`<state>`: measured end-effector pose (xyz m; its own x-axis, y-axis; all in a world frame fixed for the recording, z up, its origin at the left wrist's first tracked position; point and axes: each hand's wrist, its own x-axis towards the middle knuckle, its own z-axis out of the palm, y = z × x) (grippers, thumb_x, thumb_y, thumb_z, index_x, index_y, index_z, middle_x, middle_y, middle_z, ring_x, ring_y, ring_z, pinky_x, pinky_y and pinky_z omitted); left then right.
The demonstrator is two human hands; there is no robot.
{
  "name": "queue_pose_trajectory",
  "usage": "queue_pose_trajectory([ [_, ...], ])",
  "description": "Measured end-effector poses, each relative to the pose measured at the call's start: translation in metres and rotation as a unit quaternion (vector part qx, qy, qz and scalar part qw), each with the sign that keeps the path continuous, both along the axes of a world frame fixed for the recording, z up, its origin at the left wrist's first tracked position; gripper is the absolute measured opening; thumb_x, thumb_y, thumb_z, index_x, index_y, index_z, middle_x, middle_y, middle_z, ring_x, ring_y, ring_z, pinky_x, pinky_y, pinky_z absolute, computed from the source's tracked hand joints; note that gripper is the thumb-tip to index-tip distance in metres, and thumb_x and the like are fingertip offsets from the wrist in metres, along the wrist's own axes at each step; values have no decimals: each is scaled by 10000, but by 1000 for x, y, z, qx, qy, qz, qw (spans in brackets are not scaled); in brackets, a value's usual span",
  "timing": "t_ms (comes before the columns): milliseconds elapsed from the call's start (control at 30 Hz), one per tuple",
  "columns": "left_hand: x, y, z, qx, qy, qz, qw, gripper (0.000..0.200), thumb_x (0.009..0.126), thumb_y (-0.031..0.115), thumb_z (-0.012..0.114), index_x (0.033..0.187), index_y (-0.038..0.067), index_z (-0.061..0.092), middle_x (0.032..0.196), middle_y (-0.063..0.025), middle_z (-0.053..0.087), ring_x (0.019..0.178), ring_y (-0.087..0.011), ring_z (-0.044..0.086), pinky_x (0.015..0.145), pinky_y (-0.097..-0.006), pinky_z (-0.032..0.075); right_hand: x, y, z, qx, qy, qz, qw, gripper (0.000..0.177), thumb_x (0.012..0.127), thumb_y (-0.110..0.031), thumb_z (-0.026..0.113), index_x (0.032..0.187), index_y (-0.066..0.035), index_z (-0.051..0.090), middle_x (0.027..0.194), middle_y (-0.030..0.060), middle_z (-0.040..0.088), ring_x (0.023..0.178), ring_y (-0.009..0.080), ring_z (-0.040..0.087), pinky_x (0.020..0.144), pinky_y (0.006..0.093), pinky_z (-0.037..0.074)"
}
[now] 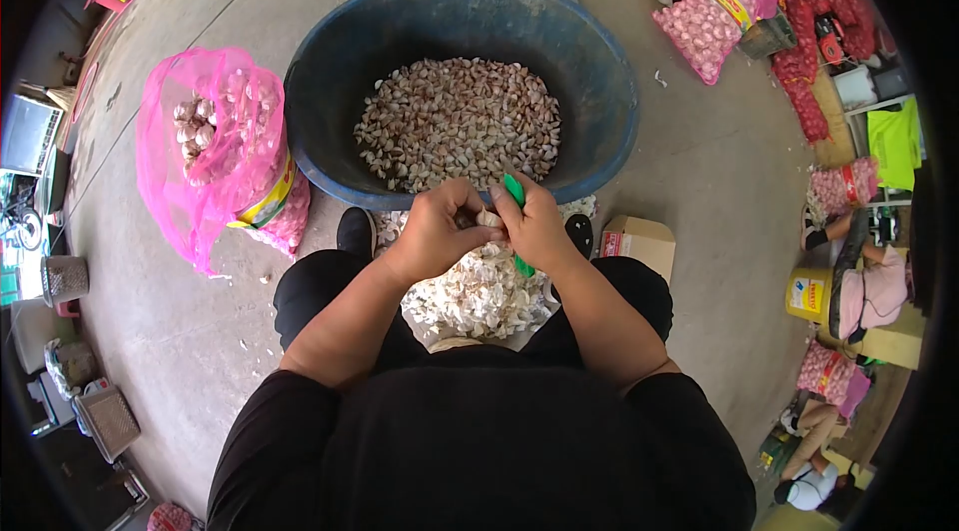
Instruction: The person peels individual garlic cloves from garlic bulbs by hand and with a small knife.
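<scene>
My left hand (437,226) is closed around a garlic bulb (488,219) at the near rim of a large blue tub (310,146). My right hand (536,228) meets it there, its fingertips against the bulb. A slim green tool (514,189) is gripped in the right hand, showing above and below the fingers; whether it has a blade is hidden. Loose garlic cloves (460,116) cover the bottom of the tub. Below both hands, a pile of pale garlic skins (479,293) lies between my legs.
A pink mesh bag of garlic bulbs (215,131) stands open left of the tub. An open cardboard box (639,244) sits by my right knee. More garlic bags (704,21) lie at the upper right. Two other people (874,291) sit along the right edge near a yellow bucket (807,293).
</scene>
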<state>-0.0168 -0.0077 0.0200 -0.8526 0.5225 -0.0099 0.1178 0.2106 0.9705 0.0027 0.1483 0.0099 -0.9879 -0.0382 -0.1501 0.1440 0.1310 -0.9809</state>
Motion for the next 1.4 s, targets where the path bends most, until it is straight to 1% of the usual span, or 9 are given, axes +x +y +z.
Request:
queue_pose_trajectory([
  [133,-4,0,-11,121,-154,27,980,278,640,51,730,802,11,508,756,-25,532,661,-66,498,572,-197,405,1,-2,14,-141,-153,-48,977,218,844,-224,516,814,-9,487,611,41,520,422,80,424,393,218,346],
  [233,-4,2,-4,159,-122,24,979,258,646,34,722,786,5,508,737,-20,541,671,-75,520,592,-202,428,0,6,16,-284,-154,17,946,210,836,-228,536,853,-27,479,616,16,513,411,56,415,370,189,326],
  [333,-4,-3,4,5,14,-6,1000,220,666,11,701,768,-2,506,727,-28,557,692,-95,552,619,-222,462,3,6,12,-120,-92,105,983,215,828,-218,559,874,-34,457,617,17,505,392,62,415,362,192,324],
  [567,2,-15,12,207,-235,-42,949,225,661,-10,700,728,30,489,706,-13,542,671,-58,538,572,-187,432,14,1,23,-223,-62,126,965,223,799,-194,602,787,-43,438,535,0,475,395,43,417,358,182,321],
  [767,10,-10,22,58,-29,-29,997,256,618,9,726,684,24,480,695,4,483,620,-76,493,510,-211,398,19,0,24,-185,-105,132,968,167,792,-151,599,800,-44,471,538,-2,481,410,43,434,368,179,330],
  [1067,23,2,29,-8,186,54,981,281,574,29,744,639,33,470,646,-45,452,538,-118,457,471,-233,366,30,-1,28,-163,-15,73,984,186,780,-137,613,856,-43,471,531,-7,472,411,45,432,368,192,339],
  [1167,24,1,31,-15,185,42,982,244,621,20,722,680,32,486,660,-33,484,573,-114,496,507,-230,402,31,3,30,-289,-98,52,951,160,797,-132,591,872,-52,474,558,18,494,413,57,436,370,189,344],
  [1267,17,1,19,217,-137,-7,966,190,686,-12,669,781,21,508,704,-27,532,648,-118,542,574,-233,444,29,9,30,-402,-152,56,901,157,816,-152,570,896,-55,477,600,50,520,422,71,442,371,187,348],
  [1400,8,-5,19,196,-252,-25,948,287,753,-1,604,1020,-4,499,857,-69,565,718,-125,557,641,-249,464,23,23,26,-431,-165,115,880,169,822,-206,568,868,-57,504,619,65,528,433,75,448,369,187,347],
])
